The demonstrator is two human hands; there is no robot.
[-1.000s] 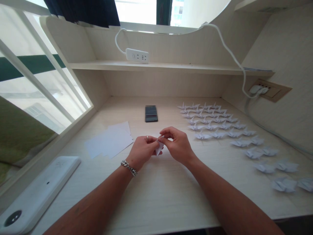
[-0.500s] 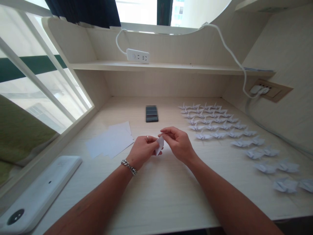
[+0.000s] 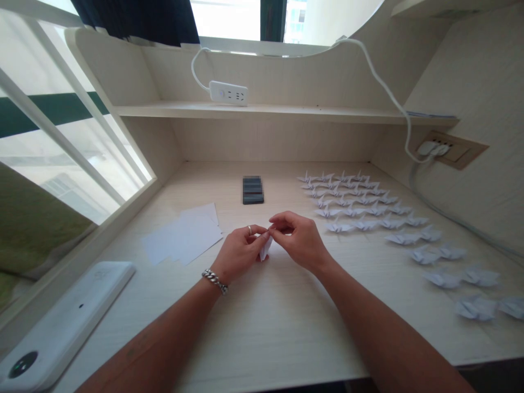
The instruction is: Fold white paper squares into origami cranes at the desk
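Observation:
Between my hands, above the middle of the desk, is a small piece of folded white paper (image 3: 266,250). My left hand (image 3: 242,248) is closed on it, with the thumb on top and fingertips behind; a ring and a chain bracelet are on this hand and wrist. My right hand (image 3: 298,237) pinches the paper's upper tip between thumb and index finger, right beside the left thumb. The fingers cover much of the upper part of the fold. Off to the right stand rows of folded white paper cranes (image 3: 370,210).
Flat white paper sheets (image 3: 186,234) overlap on the left of the desk (image 3: 262,327). A dark, blurred-out rectangular object (image 3: 252,190) lies behind my hands. At the front left is a long white device (image 3: 69,322). A power strip (image 3: 228,93) rests on the shelf.
My left thumb and fingers have moved up to the paper's tip, close against my right fingertips. Less of the paper shows now. The view has shifted slightly.

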